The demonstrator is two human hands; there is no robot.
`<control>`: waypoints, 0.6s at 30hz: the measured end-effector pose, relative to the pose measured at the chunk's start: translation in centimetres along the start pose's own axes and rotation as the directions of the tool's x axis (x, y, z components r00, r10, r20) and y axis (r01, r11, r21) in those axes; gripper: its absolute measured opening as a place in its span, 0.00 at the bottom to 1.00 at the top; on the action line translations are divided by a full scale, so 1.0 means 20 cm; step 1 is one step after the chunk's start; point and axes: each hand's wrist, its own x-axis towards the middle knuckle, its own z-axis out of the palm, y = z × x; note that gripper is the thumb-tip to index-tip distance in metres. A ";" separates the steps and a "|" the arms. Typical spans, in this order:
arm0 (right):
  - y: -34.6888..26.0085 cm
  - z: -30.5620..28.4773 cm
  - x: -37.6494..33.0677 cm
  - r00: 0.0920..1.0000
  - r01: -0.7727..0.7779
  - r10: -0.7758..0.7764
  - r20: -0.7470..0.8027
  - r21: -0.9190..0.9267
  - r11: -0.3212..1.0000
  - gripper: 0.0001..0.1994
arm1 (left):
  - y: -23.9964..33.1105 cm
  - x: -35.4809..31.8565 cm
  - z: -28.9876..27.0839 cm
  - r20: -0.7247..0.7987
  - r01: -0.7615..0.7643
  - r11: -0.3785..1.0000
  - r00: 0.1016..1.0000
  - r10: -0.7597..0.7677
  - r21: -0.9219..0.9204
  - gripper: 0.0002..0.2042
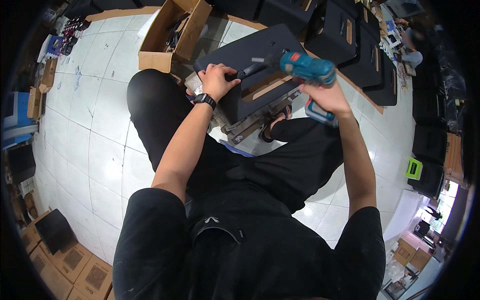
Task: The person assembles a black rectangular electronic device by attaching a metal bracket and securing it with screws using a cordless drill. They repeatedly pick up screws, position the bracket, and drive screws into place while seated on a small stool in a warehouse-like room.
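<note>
My right hand (325, 97) grips a teal cordless drill (305, 67), its bit pointing left onto a black handle piece (240, 75). That piece lies on top of a black box-shaped cabinet (265, 50) with a slot cut in its side, in front of my knees. My left hand (217, 80), with a black wristwatch, presses down on the handle piece and the cabinet's near edge. I sit with black trousers, one sandalled foot (272, 125) beside the cabinet.
An open cardboard box (172, 37) with parts stands to the left of the cabinet. Several black cabinets (360, 45) are stacked at the back right, where another person sits. Cardboard cartons (75, 265) lie at the lower left on the white tiled floor (95, 135).
</note>
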 end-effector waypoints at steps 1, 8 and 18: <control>-0.01 0.04 -0.01 0.997 -0.067 0.067 0.049 -0.009 0.998 0.16 | -0.01 -0.01 0.00 -0.005 -0.010 1.000 1.000 0.010 -0.011 0.17; -0.08 0.21 0.06 0.987 0.158 -0.146 0.062 -0.308 0.938 0.20 | -0.06 -0.07 0.01 -0.086 -0.123 0.990 0.989 0.117 -0.069 0.18; -0.24 0.37 0.16 0.997 0.068 -0.032 0.077 -0.528 0.847 0.21 | -0.08 -0.14 -0.04 -0.166 -0.169 0.979 0.975 0.149 -0.115 0.16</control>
